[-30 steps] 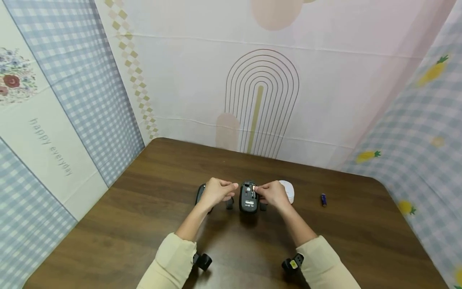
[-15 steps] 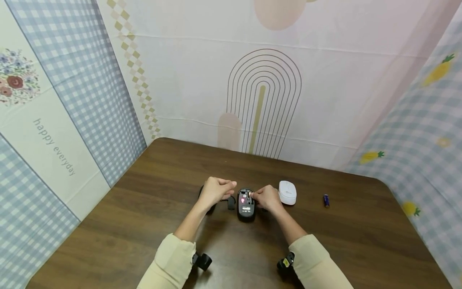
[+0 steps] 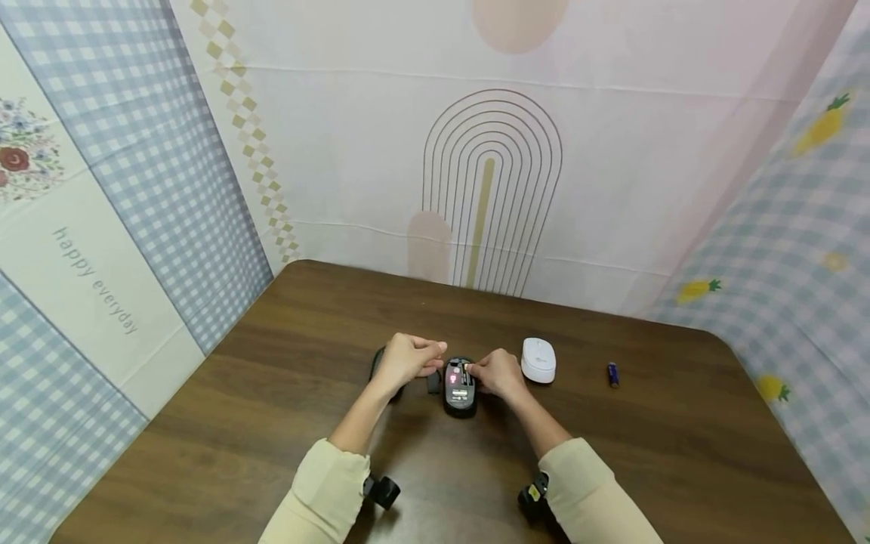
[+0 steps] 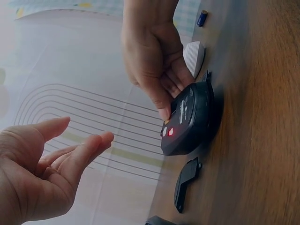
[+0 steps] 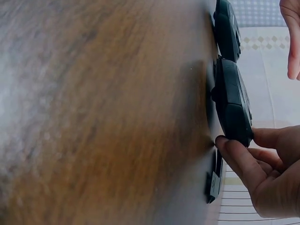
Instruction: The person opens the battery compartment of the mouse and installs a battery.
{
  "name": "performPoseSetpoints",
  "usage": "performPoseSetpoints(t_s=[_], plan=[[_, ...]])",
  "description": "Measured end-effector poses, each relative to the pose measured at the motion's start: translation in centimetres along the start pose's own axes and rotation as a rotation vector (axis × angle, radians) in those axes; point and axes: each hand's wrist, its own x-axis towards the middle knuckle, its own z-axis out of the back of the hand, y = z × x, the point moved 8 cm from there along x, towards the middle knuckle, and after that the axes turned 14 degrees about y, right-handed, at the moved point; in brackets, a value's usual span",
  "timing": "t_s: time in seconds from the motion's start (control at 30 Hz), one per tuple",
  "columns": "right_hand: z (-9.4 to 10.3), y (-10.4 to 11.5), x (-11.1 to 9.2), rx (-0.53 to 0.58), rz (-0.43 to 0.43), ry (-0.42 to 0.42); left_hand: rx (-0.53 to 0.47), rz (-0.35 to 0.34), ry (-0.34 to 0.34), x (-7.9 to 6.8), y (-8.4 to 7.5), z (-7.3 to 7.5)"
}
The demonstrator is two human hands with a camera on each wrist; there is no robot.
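Note:
A black computer mouse (image 3: 460,391) lies underside up, its battery slot uncovered and a red light (image 4: 171,132) glowing on it. My right hand (image 3: 501,373) pinches it, thumb at the slot and fingers along its side. By the thumb tip a small orange-gold end (image 4: 166,122) shows, probably a battery's; the hand hides the rest. To the left of the mouse, my left hand (image 3: 404,363) hovers with thumb and fingers apart, holding nothing. A black battery cover (image 4: 187,180) lies on the table between the left hand and the mouse.
A second black mouse (image 5: 226,30) is partly hidden behind the left hand. Right of the right hand stands a white mouse (image 3: 539,361), and farther right lies a blue battery (image 3: 613,375). Another dark flat piece (image 5: 214,183) lies below the right hand on the wooden table (image 3: 646,453).
The right hand and the black mouse have shifted toward me and slightly left, and the red light has come on. More of the white mouse shows. The left hand has barely moved.

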Motion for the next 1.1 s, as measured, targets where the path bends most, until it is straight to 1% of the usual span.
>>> performPoseSetpoints(t_s=[0.37, 0.6, 0.8, 1.0, 1.1], plan=[[0.2, 0.6, 0.0, -0.100, 0.009, -0.015, -0.014, 0.003, -0.003, 0.2, -0.1, -0.5], [0.5, 0.7, -0.2, -0.146, 0.017, -0.060, -0.013, 0.002, -0.006, 0.2, -0.2, -0.6], [0.7, 0.5, -0.3, -0.156, 0.005, -0.080, -0.023, 0.012, 0.004, 0.4, 0.0, -0.9], [0.8, 0.6, -0.6, -0.180, -0.007, -0.089, -0.015, 0.009, 0.010, 0.7, 0.1, -1.4], [0.8, 0.5, -0.7, -0.168, -0.013, -0.085, -0.012, 0.007, 0.012, 0.8, 0.2, -1.5]])
